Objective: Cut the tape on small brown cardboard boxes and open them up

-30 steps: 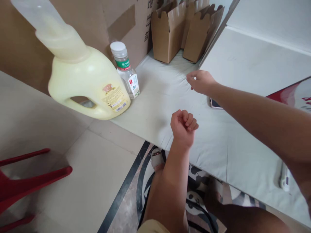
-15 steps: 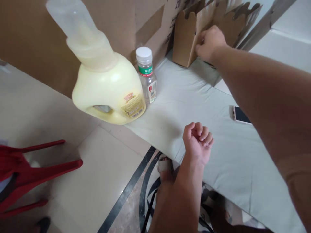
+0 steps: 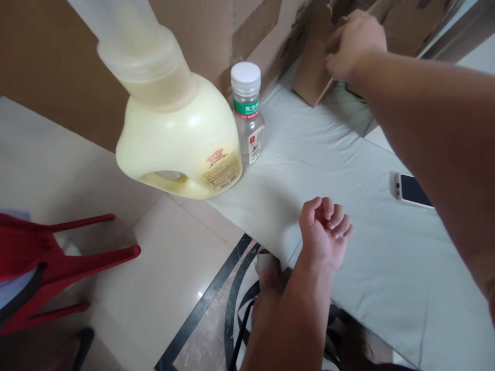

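Note:
My right hand reaches to the back and is closed on the edge of a small brown cardboard box, which leans on the cloth-covered surface. Its fingertips are partly hidden behind the box's side. My left hand rests palm up over the cloth, fingers curled in with nothing in them. Left of it stand a large pale-yellow jug with a handle hole and a small clear bottle with a white cap and green label.
A phone lies on the cloth under my right forearm. More brown cardboard stands at the back right, and a large carton rises behind the jug. On the tiled floor, a red stool lies at the left.
The small cardboard box has tilted, with my right hand on it. The view has shifted, moving the jug, bottle and phone in the picture. My left hand keeps its curled pose.

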`<state>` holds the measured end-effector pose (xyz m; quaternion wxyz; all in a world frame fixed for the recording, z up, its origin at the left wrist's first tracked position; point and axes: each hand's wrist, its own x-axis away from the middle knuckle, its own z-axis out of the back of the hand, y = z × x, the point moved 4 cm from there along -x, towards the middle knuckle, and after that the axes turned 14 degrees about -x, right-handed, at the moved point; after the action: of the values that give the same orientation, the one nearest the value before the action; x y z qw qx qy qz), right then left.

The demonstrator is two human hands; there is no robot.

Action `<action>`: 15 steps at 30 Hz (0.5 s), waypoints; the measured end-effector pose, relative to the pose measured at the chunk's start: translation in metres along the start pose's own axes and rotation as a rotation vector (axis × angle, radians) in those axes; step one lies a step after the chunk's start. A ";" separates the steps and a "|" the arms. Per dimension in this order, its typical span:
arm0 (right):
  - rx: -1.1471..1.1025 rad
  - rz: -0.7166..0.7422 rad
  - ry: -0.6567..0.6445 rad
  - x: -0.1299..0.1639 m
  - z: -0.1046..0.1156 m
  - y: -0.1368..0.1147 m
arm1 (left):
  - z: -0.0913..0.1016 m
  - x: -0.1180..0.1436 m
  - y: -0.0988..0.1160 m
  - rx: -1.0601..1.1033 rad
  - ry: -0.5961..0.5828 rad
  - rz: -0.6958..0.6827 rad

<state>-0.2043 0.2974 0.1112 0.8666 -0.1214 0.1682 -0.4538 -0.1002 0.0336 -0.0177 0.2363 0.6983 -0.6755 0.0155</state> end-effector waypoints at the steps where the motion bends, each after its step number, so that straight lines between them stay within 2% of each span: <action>1: -0.018 0.015 -0.003 0.009 0.001 0.002 | -0.001 0.002 -0.001 -0.013 0.007 0.010; 4: -0.063 0.099 -0.001 0.051 0.009 0.011 | -0.002 0.006 -0.003 -0.051 0.045 0.029; 6: -0.116 0.165 0.032 0.097 0.019 0.023 | 0.002 0.007 -0.003 -0.083 0.125 -0.039; 8: -0.180 0.195 0.089 0.158 0.035 0.042 | 0.010 0.009 0.001 -0.137 0.294 -0.197; 11: -0.311 0.186 0.241 0.272 0.073 0.084 | 0.024 0.018 0.011 -0.306 0.596 -0.501; 12: -0.329 0.125 0.338 0.311 0.088 0.101 | 0.025 0.021 0.014 -0.378 0.648 -0.596; 13: -0.332 0.002 0.423 0.349 0.102 0.119 | 0.023 0.023 0.015 -0.453 0.649 -0.677; 14: -0.347 -0.145 0.420 0.383 0.110 0.136 | 0.019 0.025 0.015 -0.522 0.602 -0.738; 15: -0.419 -0.375 0.470 0.416 0.116 0.154 | 0.013 0.026 0.012 -0.584 0.508 -0.773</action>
<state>0.1776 0.0461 0.0857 0.6623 -0.2175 0.4270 -0.5759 -0.1135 0.0052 -0.0172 0.5647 0.7752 -0.2675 -0.0925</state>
